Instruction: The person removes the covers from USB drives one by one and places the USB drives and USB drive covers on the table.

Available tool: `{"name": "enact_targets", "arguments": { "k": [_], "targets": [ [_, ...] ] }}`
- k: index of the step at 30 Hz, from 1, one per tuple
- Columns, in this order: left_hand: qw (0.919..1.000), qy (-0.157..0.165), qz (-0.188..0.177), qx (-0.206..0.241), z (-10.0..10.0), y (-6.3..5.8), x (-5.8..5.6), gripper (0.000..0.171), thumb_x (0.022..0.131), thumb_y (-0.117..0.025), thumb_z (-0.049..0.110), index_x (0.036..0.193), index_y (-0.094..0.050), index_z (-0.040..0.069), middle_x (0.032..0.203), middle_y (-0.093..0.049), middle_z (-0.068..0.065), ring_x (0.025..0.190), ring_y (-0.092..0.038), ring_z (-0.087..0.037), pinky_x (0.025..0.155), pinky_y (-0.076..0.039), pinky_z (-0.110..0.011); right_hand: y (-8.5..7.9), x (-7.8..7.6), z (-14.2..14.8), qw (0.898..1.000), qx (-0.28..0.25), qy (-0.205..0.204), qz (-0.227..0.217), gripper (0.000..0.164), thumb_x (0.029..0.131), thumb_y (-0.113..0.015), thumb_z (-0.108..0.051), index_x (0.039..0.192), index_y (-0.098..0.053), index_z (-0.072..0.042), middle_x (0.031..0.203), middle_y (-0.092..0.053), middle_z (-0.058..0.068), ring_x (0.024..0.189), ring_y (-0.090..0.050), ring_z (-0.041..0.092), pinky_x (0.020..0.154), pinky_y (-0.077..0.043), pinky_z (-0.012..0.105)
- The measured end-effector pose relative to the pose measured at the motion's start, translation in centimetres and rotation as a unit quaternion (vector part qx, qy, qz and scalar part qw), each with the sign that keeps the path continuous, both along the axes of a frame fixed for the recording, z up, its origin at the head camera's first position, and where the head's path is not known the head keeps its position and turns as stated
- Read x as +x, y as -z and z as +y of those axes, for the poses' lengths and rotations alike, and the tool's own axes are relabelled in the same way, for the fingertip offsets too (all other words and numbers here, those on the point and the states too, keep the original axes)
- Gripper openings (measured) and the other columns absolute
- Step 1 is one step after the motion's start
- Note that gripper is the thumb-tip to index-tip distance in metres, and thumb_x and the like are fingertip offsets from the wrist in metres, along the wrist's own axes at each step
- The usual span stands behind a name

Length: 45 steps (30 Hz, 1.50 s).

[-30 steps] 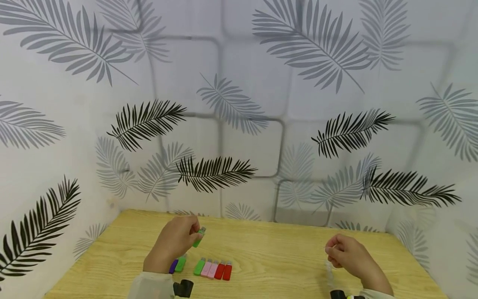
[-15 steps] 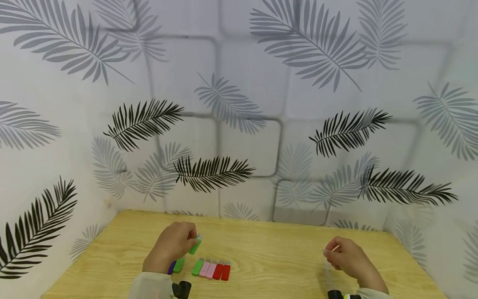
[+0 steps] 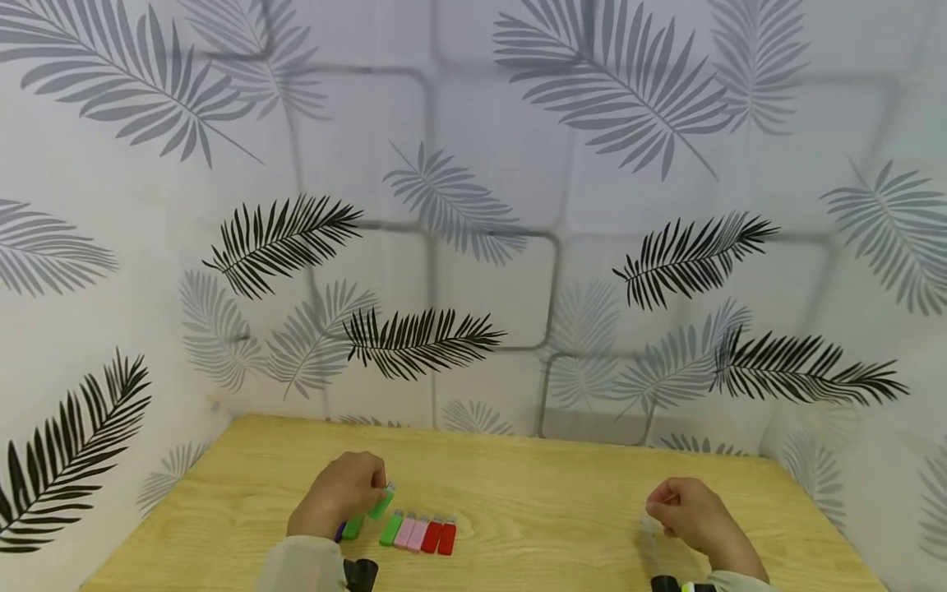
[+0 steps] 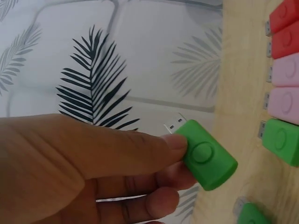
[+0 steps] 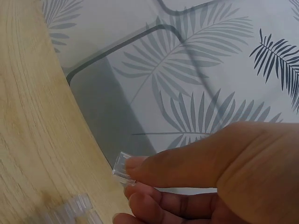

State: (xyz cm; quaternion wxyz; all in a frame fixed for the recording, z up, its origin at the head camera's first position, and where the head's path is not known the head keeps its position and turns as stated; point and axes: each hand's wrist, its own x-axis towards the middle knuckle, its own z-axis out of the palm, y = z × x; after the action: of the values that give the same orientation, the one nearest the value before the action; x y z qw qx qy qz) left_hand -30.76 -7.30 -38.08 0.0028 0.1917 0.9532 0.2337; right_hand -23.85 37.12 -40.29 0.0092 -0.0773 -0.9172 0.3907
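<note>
My left hand (image 3: 342, 493) pinches a green USB stick (image 4: 209, 156) between thumb and fingers, its metal plug (image 4: 175, 123) pointing up and away. It hangs just above the table, left of a row of USB sticks: green (image 3: 391, 528), pink (image 3: 405, 531) and red (image 3: 447, 537). Partly behind that hand lie another green stick (image 3: 353, 527) and a purple one (image 3: 340, 531). At the right side my right hand (image 3: 692, 520) pinches a small clear plastic cap (image 5: 122, 167) between thumb and fingers. Below it several clear caps (image 5: 70, 212) lie in a line on the table.
The wooden table (image 3: 547, 510) spreads between the two hands. A white wall covering (image 3: 488, 304) with leaf patterns rises behind the table's back edge and along both sides.
My left hand has lowered toward the table with the green USB stick, coming nearer the row. The right hand has sunk slightly, still holding the clear cap.
</note>
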Motion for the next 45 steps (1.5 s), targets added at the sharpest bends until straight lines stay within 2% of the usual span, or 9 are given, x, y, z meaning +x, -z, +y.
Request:
{"name": "enact_targets", "arguments": {
  "k": [6, 10, 13, 18, 25, 31, 38, 45],
  "targets": [
    [0.9999, 0.001, -0.011, 0.000, -0.2, 0.8, -0.4, 0.023, 0.084, -0.069, 0.000, 0.069, -0.055, 0.010, 0.066, -0.048, 0.000, 0.059, -0.042, -0.016, 0.059, -0.038, -0.033, 0.2, -0.2, 0.2, 1.000, 0.006, 0.006, 0.002, 0.011, 0.089, -0.064, -0.007, 0.094, -0.063, 0.003, 0.080, -0.063, 0.008, 0.067, -0.060, 0.020, 0.062, -0.052, 0.036],
    [0.9996, -0.004, -0.024, 0.010, -0.2, 1.7, -0.9, 0.034, 0.083, -0.060, -0.006, 0.059, -0.045, 0.012, 0.054, -0.032, 0.003, 0.050, -0.026, -0.013, 0.050, -0.027, -0.028, 0.6, -0.1, 0.4, 1.000, 0.010, 0.015, 0.001, 0.012, 0.087, -0.064, -0.008, 0.093, -0.061, 0.002, 0.074, -0.062, 0.007, 0.062, -0.058, 0.020, 0.057, -0.047, 0.034],
    [0.9991, -0.016, -0.037, 0.014, -0.2, 2.4, -1.0, 0.038, 0.080, -0.057, -0.008, 0.055, -0.039, 0.014, 0.051, -0.024, 0.003, 0.049, -0.019, -0.013, 0.047, -0.022, -0.026, 0.9, 0.1, 0.5, 1.000, 0.013, 0.024, -0.004, 0.009, 0.086, -0.065, -0.007, 0.088, -0.060, 0.001, 0.064, -0.057, 0.006, 0.056, -0.053, 0.017, 0.055, -0.042, 0.032],
    [0.9981, -0.046, -0.039, -0.011, -0.2, 3.3, -1.1, 0.031, 0.075, -0.059, -0.007, 0.055, -0.045, 0.012, 0.051, -0.036, 0.002, 0.047, -0.030, -0.013, 0.045, -0.028, -0.026, 1.4, 0.5, 0.8, 0.999, 0.006, 0.043, -0.012, 0.009, 0.085, -0.065, -0.006, 0.082, -0.058, 0.000, 0.059, -0.053, 0.004, 0.053, -0.051, 0.015, 0.054, -0.043, 0.030],
    [0.9943, -0.082, -0.053, -0.041, 0.2, 3.7, -1.2, 0.033, 0.088, -0.067, 0.015, 0.058, -0.053, 0.010, 0.052, -0.047, 0.000, 0.045, -0.039, -0.013, 0.044, -0.034, -0.027, 1.5, 0.6, 1.4, 0.998, -0.005, 0.063, -0.031, 0.008, 0.084, -0.064, -0.007, 0.082, -0.060, 0.000, 0.063, -0.055, 0.005, 0.056, -0.055, 0.017, 0.056, -0.045, 0.032],
    [0.9931, -0.089, -0.059, -0.047, 0.3, 3.8, -1.3, 0.035, 0.088, -0.065, 0.017, 0.056, -0.052, 0.010, 0.049, -0.043, 0.001, 0.044, -0.036, -0.012, 0.043, -0.031, -0.026, 2.0, 0.4, 1.8, 0.997, 0.001, 0.065, -0.031, 0.009, 0.084, -0.064, -0.008, 0.079, -0.062, -0.001, 0.055, -0.053, 0.003, 0.054, -0.050, 0.016, 0.058, -0.043, 0.031],
    [0.9934, -0.087, -0.054, -0.052, 0.2, 3.9, -1.4, 0.037, 0.085, -0.066, 0.015, 0.055, -0.046, 0.012, 0.049, -0.039, 0.003, 0.045, -0.035, -0.012, 0.044, -0.031, -0.026, 3.2, 0.2, 2.0, 0.996, -0.012, 0.082, -0.036, 0.009, 0.074, -0.064, -0.006, 0.066, -0.059, -0.004, 0.051, -0.049, 0.000, 0.052, -0.049, 0.017, 0.056, -0.041, 0.030],
    [0.9933, -0.090, -0.057, -0.046, 0.3, 3.9, -1.4, 0.040, 0.085, -0.067, 0.015, 0.053, -0.044, 0.013, 0.048, -0.035, 0.004, 0.044, -0.032, -0.011, 0.044, -0.028, -0.025, 3.8, 0.1, 2.1, 0.994, -0.027, 0.090, -0.047, 0.028, 0.072, -0.067, -0.007, 0.051, -0.049, -0.013, 0.045, -0.042, -0.003, 0.044, -0.039, 0.013, 0.052, -0.038, 0.029]
  ]
}}
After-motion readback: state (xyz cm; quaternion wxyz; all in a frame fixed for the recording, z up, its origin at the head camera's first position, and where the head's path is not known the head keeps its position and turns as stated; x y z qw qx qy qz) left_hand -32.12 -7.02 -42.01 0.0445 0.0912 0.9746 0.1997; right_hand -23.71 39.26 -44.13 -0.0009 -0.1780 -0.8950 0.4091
